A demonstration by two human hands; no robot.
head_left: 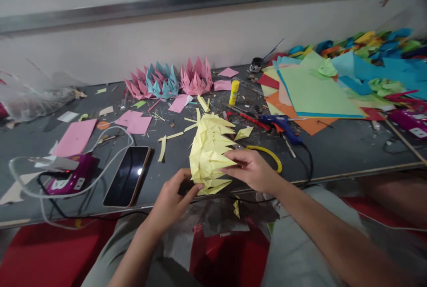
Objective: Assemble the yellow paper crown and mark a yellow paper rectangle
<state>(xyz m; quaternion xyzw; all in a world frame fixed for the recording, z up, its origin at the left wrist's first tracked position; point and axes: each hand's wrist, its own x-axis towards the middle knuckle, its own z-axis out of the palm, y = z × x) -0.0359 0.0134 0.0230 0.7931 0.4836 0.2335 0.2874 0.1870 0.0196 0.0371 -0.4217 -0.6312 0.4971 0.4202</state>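
A pale yellow folded-paper flower (211, 153) with several pointed petals lies tipped on its side at the table's front edge. My left hand (175, 196) grips its lower left rim between thumb and fingers. At the right, my right hand (251, 169) pinches the tip of one petal. A loose yellow folded piece (243, 133) lies just beyond my right hand, and yellow paper strips (171, 137) are scattered to the left of the flower. Behind stand finished-looking pink (196, 78) and blue (162, 81) paper flowers of the same pointed shape.
A phone (127, 176) and a purple power strip (71, 175) with white cables lie at the left. Behind my right hand are a blue glue gun (282, 127), red-handled scissors (251, 120) and a yellow glue stick (234, 92). Coloured paper sheets (320, 86) are stacked at the right.
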